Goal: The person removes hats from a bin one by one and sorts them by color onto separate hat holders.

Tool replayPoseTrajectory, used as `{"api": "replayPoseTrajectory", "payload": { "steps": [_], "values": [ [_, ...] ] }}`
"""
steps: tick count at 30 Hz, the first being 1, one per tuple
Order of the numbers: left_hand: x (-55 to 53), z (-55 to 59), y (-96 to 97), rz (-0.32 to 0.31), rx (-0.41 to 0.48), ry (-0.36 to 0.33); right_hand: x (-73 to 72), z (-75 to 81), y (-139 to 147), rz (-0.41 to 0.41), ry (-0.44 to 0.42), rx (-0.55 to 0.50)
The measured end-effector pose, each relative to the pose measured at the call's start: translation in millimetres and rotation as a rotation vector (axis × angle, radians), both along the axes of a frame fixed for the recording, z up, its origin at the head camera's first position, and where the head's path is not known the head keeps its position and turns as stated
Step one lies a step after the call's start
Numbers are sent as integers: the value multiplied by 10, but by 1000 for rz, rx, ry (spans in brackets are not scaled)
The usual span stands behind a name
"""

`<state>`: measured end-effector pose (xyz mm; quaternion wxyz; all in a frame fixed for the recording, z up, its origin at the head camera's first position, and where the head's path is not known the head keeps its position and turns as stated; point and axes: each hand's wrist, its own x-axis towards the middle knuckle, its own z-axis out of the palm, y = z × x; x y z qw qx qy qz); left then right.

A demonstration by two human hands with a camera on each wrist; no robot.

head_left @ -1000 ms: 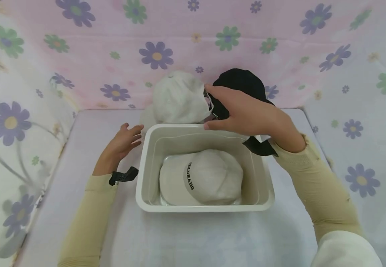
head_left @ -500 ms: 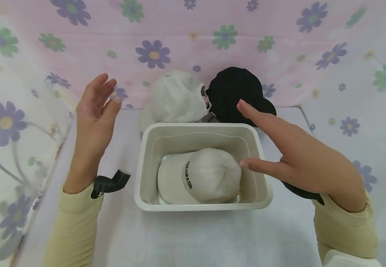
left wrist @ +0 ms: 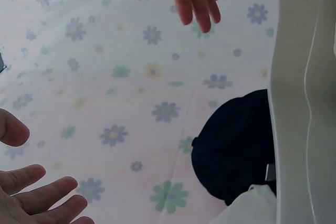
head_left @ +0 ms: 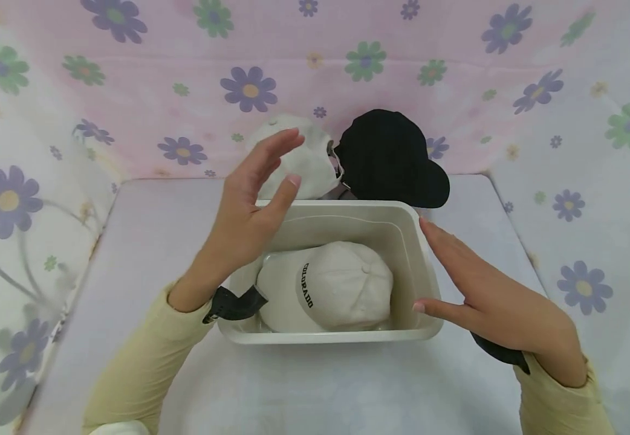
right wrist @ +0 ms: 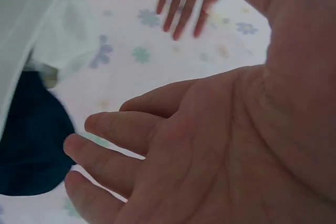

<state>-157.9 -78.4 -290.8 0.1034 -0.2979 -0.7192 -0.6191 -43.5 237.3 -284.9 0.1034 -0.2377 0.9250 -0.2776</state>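
My left hand (head_left: 250, 211) is raised above the left part of a beige plastic bin (head_left: 326, 339), with its fingers parted from the thumb and nothing held. In the bin lies a cream baseball cap (head_left: 355, 284), lettered COLORADO, its brim to the left. By the bin's right rim is my right hand (head_left: 494, 296), holding nothing, fingers extended and thumb apart. Behind the bin sit a white cap (head_left: 315, 163), partly hidden by my left hand, and a black cap (head_left: 386, 160). In the right wrist view my right palm (right wrist: 210, 145) is bare.
A pale cloth-covered table (head_left: 315, 386) carries the bin. Flower-printed fabric walls (head_left: 435, 36) enclose it at the back and both sides. A black wrist camera strap (head_left: 236, 304) sits at my left wrist.
My right hand has drawn back from the caps behind the bin to its right side. My left hand has risen from beside the bin, then swung right over it. The caps stay put.
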Motion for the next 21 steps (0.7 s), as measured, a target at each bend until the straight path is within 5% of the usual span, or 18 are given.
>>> {"api": "replayPoseTrajectory", "payload": {
  "steps": [8, 15, 21],
  "values": [
    [54, -63, 15, -44, -214, 36, -32, -342, 122, -25, -169, 5],
    [256, -236, -325, -49, -561, -90, -86, -482, 192, -49, -253, 46],
    [400, -420, -574, -86, -742, -160, -135, -506, 218, -27, -260, 53]
  ]
}}
